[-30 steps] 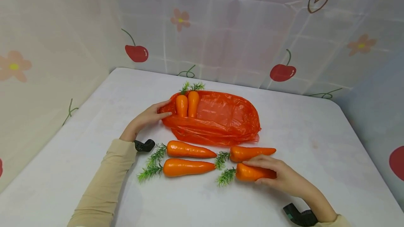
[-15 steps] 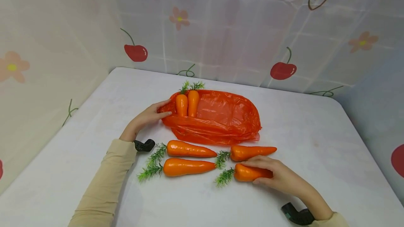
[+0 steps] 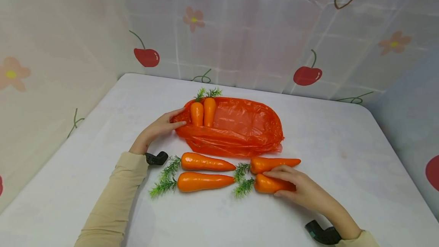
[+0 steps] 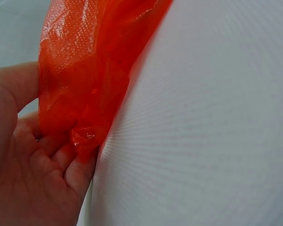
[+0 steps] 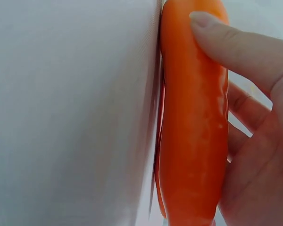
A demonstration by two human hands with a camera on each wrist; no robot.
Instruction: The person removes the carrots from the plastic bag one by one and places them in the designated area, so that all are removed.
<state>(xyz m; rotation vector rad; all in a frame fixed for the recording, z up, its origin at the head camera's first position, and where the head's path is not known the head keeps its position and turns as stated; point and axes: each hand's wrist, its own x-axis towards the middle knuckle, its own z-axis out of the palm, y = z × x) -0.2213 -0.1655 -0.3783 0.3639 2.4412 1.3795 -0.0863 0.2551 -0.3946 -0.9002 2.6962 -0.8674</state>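
Note:
My left hand [image 3: 164, 124] holds the left end of a red plastic bag [image 3: 236, 140], whose wide mouth lies spread open. In the left wrist view, the fingers [image 4: 54, 157] of that hand reach behind the thin plastic. Two orange carrots with green tops lean inside the bag's left end, a left carrot [image 3: 197, 114] and a right carrot [image 3: 209, 112]. My right hand [image 3: 305, 190] grips another carrot [image 3: 265, 184] near the front right. In the right wrist view, the thumb presses on the gripped carrot [image 5: 193, 117], with the fingers partly hidden behind it.
Just behind the gripped carrot lies a further carrot [image 3: 271, 165], pointing right. To the left, an upper carrot [image 3: 205, 162] and a lower carrot [image 3: 202, 182] lie side by side before the bag. The white table [image 3: 343, 144] meets a patterned curtain [image 3: 240, 41] at the back.
My right hand has slid its carrot slightly left, then back toward the carrot behind it. The left hand and the bag have stayed in place.

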